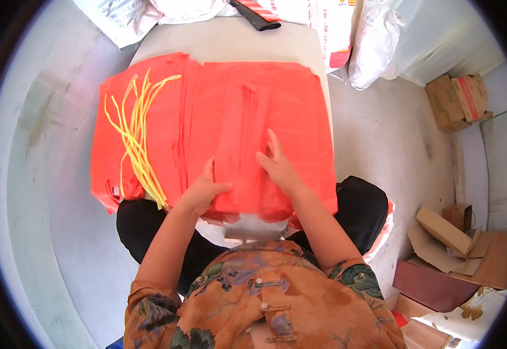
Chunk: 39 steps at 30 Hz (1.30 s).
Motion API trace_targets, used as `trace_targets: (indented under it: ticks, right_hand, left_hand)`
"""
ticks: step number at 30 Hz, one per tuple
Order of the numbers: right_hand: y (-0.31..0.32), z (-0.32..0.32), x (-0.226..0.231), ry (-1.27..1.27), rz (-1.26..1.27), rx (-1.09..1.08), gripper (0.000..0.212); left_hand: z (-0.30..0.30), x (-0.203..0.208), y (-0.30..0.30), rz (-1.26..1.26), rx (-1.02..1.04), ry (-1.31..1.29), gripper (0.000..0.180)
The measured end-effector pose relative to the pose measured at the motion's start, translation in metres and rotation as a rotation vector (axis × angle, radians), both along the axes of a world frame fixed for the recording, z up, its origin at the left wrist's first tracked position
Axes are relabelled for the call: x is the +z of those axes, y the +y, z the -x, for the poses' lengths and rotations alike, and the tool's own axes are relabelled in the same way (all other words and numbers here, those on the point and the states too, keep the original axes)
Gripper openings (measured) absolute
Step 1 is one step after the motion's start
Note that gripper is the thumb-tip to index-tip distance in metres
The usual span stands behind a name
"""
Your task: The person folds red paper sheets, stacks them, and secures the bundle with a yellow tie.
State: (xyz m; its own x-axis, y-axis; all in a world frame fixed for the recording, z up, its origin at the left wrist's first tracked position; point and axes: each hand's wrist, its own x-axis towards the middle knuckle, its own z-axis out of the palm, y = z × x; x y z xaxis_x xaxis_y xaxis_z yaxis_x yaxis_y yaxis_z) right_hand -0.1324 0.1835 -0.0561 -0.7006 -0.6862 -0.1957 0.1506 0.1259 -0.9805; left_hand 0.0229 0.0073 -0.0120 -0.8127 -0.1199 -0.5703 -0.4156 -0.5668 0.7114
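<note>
A thick stack of red plastic bags (300, 128) lies over the table in front of me. On its middle sits a narrow folded bundle of red bags (245, 142), its layered edges showing at the top. From the left side my left hand (202, 189) grips the bundle's lower edge, thumb on top. My right hand (279, 168) holds the bundle's right side with thumb and forefinger; its other fingers are partly hidden. Left of the hands, a bunch of yellow ties (137, 139) rests on another overlapping pile of red bags (163, 110).
The pale table top (218, 42) shows beyond the bags. White printed sacks (122, 20) and a black-and-red roll-like thing (256, 16) stand at the far edge. Cardboard boxes (454, 104) sit far right on the floor, with opened cartons (445, 244) nearer. My knees (361, 212) flank the table's near edge.
</note>
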Motion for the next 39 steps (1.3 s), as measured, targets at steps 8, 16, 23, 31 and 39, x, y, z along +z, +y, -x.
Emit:
trace_targets:
  ticks: [8,16,23,31,39]
  right_hand:
    - [-0.009,-0.003,0.005,0.080,0.003,0.025,0.098]
    - [-0.017,-0.021,0.000,0.338,-0.145,-0.046,0.099]
    - [-0.016,-0.023,0.003,0.237,-0.103,-0.060,0.095]
    - [-0.013,-0.018,-0.009,0.311,-0.099,-0.091,0.095]
    - [-0.017,-0.018,-0.004,0.245,-0.094,-0.064,0.096]
  left_hand:
    - [-0.031,-0.004,0.028,0.067,0.109,0.254,0.098]
    - [-0.046,-0.009,0.043,0.099,-0.025,0.178,0.076]
    - [-0.059,0.025,0.015,0.799,-0.573,0.127,0.064]
    - [-0.084,0.007,-0.105,1.639,0.431,-0.229,0.023]
    - [-0.129,-0.026,-0.189,1.770,0.349,-0.616,0.020]
